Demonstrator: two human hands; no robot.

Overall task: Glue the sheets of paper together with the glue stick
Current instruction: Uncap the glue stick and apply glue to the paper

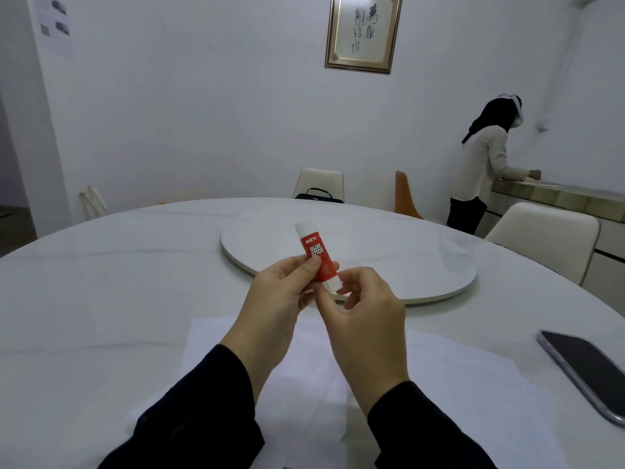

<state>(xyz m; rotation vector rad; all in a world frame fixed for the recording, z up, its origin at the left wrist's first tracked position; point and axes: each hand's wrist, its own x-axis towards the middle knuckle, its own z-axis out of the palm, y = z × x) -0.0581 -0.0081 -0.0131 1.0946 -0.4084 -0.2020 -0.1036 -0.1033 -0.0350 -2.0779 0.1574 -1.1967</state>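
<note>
A red and white glue stick [316,253] is held up above the table, tilted with its far end leaning left and its cap on. My left hand [280,299] grips its red body between thumb and fingers. My right hand [363,309] pinches the white lower end with thumb and fingertips. White sheets of paper [439,377] lie flat on the table under my forearms, overlapping near the middle.
The round white table [101,282] carries a lazy Susan disc [406,265] just beyond my hands. A dark phone [588,370] lies at the right edge. Chairs [548,235] ring the far side, one with a black bag [319,195]. A person [487,164] stands at a counter, back right.
</note>
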